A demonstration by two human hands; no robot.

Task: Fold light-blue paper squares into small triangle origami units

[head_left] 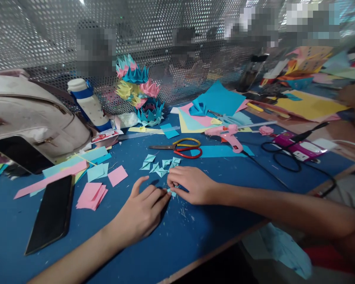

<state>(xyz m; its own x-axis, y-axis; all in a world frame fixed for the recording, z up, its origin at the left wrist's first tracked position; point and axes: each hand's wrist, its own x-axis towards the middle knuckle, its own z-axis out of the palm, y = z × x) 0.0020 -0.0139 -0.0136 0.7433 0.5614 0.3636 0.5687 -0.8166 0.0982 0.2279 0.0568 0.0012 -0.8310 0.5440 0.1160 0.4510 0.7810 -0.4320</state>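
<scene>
Both my hands meet over the blue table (177, 240), pressing a small light-blue paper piece (172, 193) flat. My left hand (142, 211) lies palm down, fingers stretched toward the piece, thumb raised. My right hand (191, 184) is curled, fingertips pinching the piece's edge. Just beyond my hands lie several folded light-blue paper triangles (161, 165).
Scissors (182, 148) and a pink glue gun (229, 136) with its black cord lie beyond the triangles. Pink paper squares (91, 195), a black phone (51, 215) and a white bag (32, 114) are at left. Stacked paper flowers (140, 92) and coloured sheets (221, 100) stand at back.
</scene>
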